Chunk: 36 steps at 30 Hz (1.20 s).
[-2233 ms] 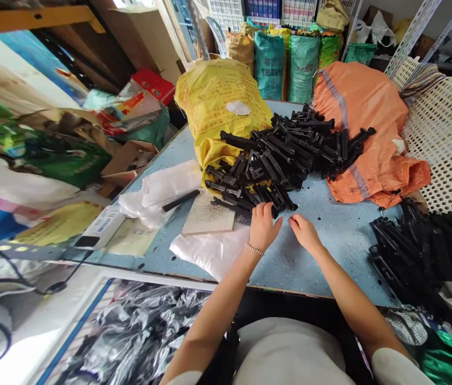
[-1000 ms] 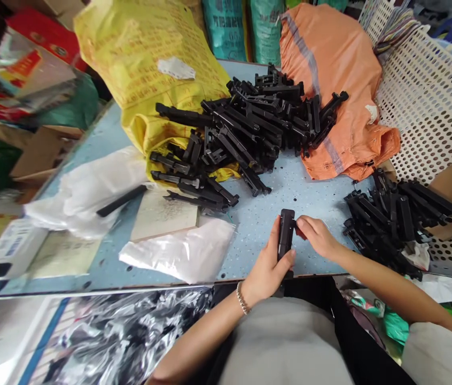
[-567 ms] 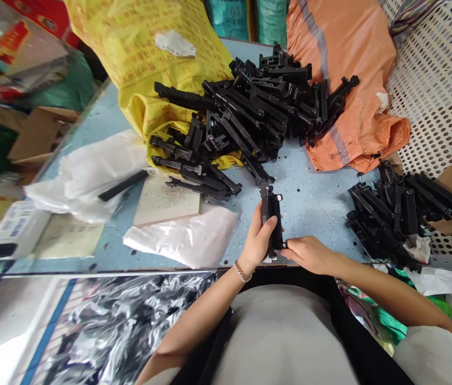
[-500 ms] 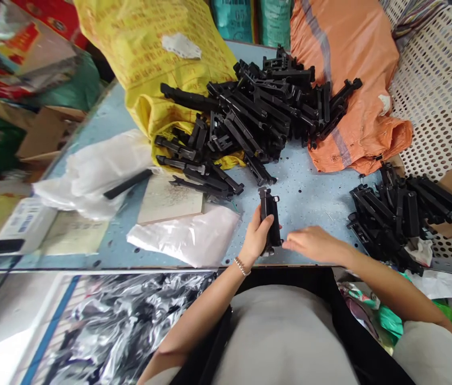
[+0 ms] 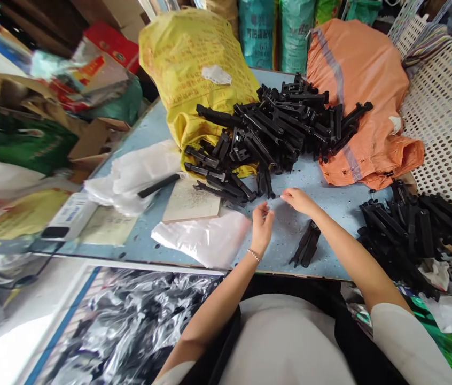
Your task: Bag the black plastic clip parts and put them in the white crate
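Note:
My left hand (image 5: 262,227) hovers over the blue table with its fingers loosely curled and apart; nothing shows in it. My right hand (image 5: 298,203) reaches in from the right, fingers stretched toward the near edge of the big pile of black plastic parts (image 5: 286,120). Its fingertips are close to a pair of black parts (image 5: 265,182) at that edge, and I see no contact. Below my right forearm, a small bundle of long black parts (image 5: 306,245) lies on the tabletop.
A yellow sack (image 5: 205,69) and an orange sack (image 5: 374,96) flank the pile. Another heap of black parts (image 5: 414,224) lies at the right, by a white perforated basket (image 5: 442,112). Clear plastic bags (image 5: 202,238) and a flat board (image 5: 189,206) are at left.
The black part my left hand held has been let go; a bundle now lies on the table to the right. Both hands have moved forward toward the pile. The camera view has shifted.

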### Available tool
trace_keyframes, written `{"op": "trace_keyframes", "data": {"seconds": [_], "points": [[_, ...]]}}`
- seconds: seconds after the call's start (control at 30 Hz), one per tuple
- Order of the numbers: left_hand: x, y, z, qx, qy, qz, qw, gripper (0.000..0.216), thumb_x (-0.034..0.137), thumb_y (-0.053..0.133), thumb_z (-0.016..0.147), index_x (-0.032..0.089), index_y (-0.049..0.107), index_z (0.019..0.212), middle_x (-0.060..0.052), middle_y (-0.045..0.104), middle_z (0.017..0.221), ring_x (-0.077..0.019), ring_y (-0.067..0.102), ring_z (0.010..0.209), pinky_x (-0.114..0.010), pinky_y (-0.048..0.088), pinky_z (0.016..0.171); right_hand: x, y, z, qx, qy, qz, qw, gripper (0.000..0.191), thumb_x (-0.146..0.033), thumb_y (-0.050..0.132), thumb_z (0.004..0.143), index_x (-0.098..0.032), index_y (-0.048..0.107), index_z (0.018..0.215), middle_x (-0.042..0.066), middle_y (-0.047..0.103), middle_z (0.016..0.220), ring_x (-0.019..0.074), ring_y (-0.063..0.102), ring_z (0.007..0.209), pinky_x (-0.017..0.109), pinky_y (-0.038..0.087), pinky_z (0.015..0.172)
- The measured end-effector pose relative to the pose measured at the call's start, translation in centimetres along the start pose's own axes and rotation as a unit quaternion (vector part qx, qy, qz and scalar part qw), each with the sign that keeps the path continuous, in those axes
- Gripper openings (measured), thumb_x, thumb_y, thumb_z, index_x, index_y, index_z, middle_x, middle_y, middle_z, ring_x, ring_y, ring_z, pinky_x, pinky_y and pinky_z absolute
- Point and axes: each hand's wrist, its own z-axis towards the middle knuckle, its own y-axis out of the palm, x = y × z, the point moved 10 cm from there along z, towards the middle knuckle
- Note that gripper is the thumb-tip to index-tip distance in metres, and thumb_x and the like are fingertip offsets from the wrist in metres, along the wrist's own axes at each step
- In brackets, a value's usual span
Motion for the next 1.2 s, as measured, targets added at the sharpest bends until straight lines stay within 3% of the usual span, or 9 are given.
{"op": "trace_keyframes", "data": {"seconds": [0.13, 0.23, 0.33, 0.47, 0.63, 0.77, 0.97, 1.1, 1.2], "points": [[2.1, -1.3, 1.8, 0.032, 0.063, -0.023, 0.997, 0.035, 0.031, 0.054, 0.093, 0.016, 0.05, 0.124, -0.012, 0.056, 0.118, -0.0191, 0.058, 0.107, -0.036, 0.05, 0.098, -1.0, 1.0, 0.2, 0.018, 0.024, -0.025, 0.999, 0.047, -0.049, 0.037, 0.096, -0.014, 0.059, 0.119, 0.011, 0.067, 0.117, 0.0107, 0.064, 0.095, 0.02, 0.047, 0.087], [3.9, -1.5, 3.3, 0.034, 0.12, -0.002, 0.992, 0.044, 0.03, 0.056, 0.092, 0.016, 0.047, 0.132, -0.016, 0.052, 0.131, -0.0228, 0.053, 0.124, -0.04, 0.045, 0.108, -2.8, 1.7, 0.8, 0.031, 0.029, -0.052, 0.998, 0.045, -0.047, 0.041, 0.095, -0.013, 0.057, 0.119, 0.015, 0.065, 0.122, 0.0159, 0.065, 0.101, 0.023, 0.048, 0.088], [3.4, -2.4, 6.2, 0.03, 0.07, -0.002, 0.997, 0.062, 0.027, 0.062, 0.088, 0.012, 0.038, 0.144, -0.02, 0.044, 0.145, -0.0276, 0.045, 0.138, -0.044, 0.038, 0.117, -3.9, 1.3, -0.6, 0.065, 0.018, -0.074, 0.995, 0.042, -0.042, 0.037, 0.096, -0.014, 0.054, 0.121, 0.016, 0.061, 0.125, 0.0194, 0.063, 0.109, 0.026, 0.048, 0.091], [2.9, -2.0, 8.2, -0.023, 0.0, -0.057, 0.998, 0.086, 0.035, 0.072, 0.085, 0.014, 0.025, 0.153, -0.018, 0.052, 0.138, -0.0272, 0.053, 0.13, -0.042, 0.044, 0.111, -4.9, 0.5, -5.3, 0.136, -0.065, -0.156, 0.976, 0.035, -0.038, 0.038, 0.095, -0.014, 0.057, 0.112, 0.014, 0.061, 0.117, 0.02, 0.059, 0.108, 0.026, 0.046, 0.083], [3.5, -0.2, 5.0, -0.041, -0.046, -0.105, 0.993, 0.105, 0.032, 0.081, 0.074, 0.015, 0.019, 0.158, -0.015, 0.056, 0.132, -0.0283, 0.056, 0.125, -0.04, 0.048, 0.105, -6.9, 0.7, -11.9, 0.231, -0.214, -0.209, 0.926, 0.022, -0.03, 0.043, 0.093, -0.016, 0.06, 0.092, 0.008, 0.061, 0.087, 0.0124, 0.054, 0.084, 0.024, 0.039, 0.073], [4.9, 1.4, 0.8, -0.14, -0.077, -0.215, 0.963, 0.09, 0.03, 0.074, 0.076, 0.015, 0.031, 0.154, -0.013, 0.061, 0.127, -0.0262, 0.061, 0.113, -0.04, 0.052, 0.096, -7.6, -0.6, -15.5, 0.236, -0.329, -0.112, 0.907, 0.029, -0.045, 0.051, 0.092, -0.02, 0.059, 0.106, 0.003, 0.062, 0.086, 0.0085, 0.054, 0.082, 0.022, 0.043, 0.075], [8.9, 1.3, -3.9, -0.274, -0.022, -0.315, 0.908, 0.086, 0.037, 0.073, 0.079, 0.022, 0.034, 0.154, -0.015, 0.055, 0.14, -0.0246, 0.064, 0.104, -0.038, 0.055, 0.085, -2.2, -6.5, -14.2, 0.261, -0.172, -0.023, 0.95, 0.037, -0.049, 0.04, 0.096, -0.017, 0.057, 0.105, 0.006, 0.064, 0.094, 0.0091, 0.055, 0.087, 0.021, 0.041, 0.074], [8.7, 2.2, -5.7, -0.298, -0.017, -0.22, 0.929, 0.089, 0.041, 0.068, 0.088, 0.022, 0.021, 0.161, -0.014, 0.059, 0.133, -0.0232, 0.063, 0.102, -0.037, 0.054, 0.085, -1.8, -5.2, -12.8, 0.158, -0.136, 0.099, 0.973, 0.044, -0.055, 0.038, 0.095, -0.016, 0.054, 0.084, 0.004, 0.06, 0.083, 0.0062, 0.049, 0.077, 0.019, 0.034, 0.068], [9.0, 2.2, -5.9, -0.266, 0.048, -0.134, 0.953, 0.092, 0.044, 0.068, 0.089, 0.022, 0.016, 0.162, -0.016, 0.054, 0.141, -0.0238, 0.064, 0.105, -0.041, 0.052, 0.096, -0.6, -2.1, -12.1, 0.056, -0.037, 0.338, 0.939, 0.051, -0.064, 0.032, 0.093, -0.017, 0.046, 0.081, -0.002, 0.046, 0.064, 0.0034, 0.039, 0.059, 0.018, 0.03, 0.058]]}}
